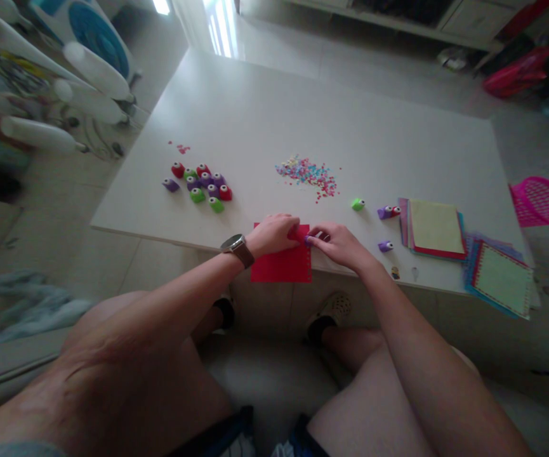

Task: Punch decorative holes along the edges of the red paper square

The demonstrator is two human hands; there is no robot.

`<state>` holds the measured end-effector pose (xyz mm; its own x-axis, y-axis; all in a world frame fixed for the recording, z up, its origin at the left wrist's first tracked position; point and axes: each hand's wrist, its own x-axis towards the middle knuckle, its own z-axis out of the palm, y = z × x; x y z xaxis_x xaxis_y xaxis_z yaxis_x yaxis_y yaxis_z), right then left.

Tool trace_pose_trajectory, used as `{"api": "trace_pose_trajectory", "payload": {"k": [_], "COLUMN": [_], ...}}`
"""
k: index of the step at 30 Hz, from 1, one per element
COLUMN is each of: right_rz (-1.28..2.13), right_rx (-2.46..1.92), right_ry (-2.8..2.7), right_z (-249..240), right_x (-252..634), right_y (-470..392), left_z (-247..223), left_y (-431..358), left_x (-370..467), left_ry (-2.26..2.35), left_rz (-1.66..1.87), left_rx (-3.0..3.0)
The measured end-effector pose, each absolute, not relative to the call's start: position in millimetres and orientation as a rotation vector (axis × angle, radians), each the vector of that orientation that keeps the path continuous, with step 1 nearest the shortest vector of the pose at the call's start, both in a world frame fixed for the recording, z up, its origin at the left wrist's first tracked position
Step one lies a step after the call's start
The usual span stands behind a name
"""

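A red sheet of paper (281, 265) juts over the table's front edge, with a row of small punched holes down its right side. My left hand (275, 231), with a watch on the wrist, is closed on the sheet's upper part. At the sheet's upper right edge, my right hand (334, 241) pinches a small purple craft punch (308, 240), mostly hidden by the fingers. Beyond the hands lies a heap of tiny coloured paper bits (307, 174). A green punch (358, 204) and a lone purple punch (385, 246) stand to the right of my right hand.
Several red, green and purple punches (206, 180) cluster at the left of the white table (350, 120). A purple and red pair (389, 212) stands by the plain paper stack (436, 225). Hole-edged sheets (502, 279) overhang the front right corner, near a pink basket (543, 202).
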<state>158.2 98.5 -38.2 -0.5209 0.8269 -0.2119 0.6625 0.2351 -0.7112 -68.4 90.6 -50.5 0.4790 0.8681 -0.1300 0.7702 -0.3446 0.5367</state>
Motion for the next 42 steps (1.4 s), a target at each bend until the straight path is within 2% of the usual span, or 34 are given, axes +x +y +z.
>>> {"api": "trace_pose_trajectory", "payload": {"k": [16,27,37,42], "right_rz": [1.199,1.360,1.268,1.494], "right_rx": [-1.482,-1.825,-2.011,-1.891], "right_ry": [-2.223,-1.975,-2.046,-1.893], "right_z": [-38,-42,-42,-37], "right_x": [153,138,129,143], "right_y": [99,111,120,121], "left_z": [-48,-49,-51,-51], "left_y": [91,98,97,103], "left_x": [-67,-60,-53,-59], "left_ry": [1.354,1.413,1.529,1.463], "left_rz": [0.228,0.084,0.078,0.063], "left_rx": [2.170,2.135,2.044,1.957]}}
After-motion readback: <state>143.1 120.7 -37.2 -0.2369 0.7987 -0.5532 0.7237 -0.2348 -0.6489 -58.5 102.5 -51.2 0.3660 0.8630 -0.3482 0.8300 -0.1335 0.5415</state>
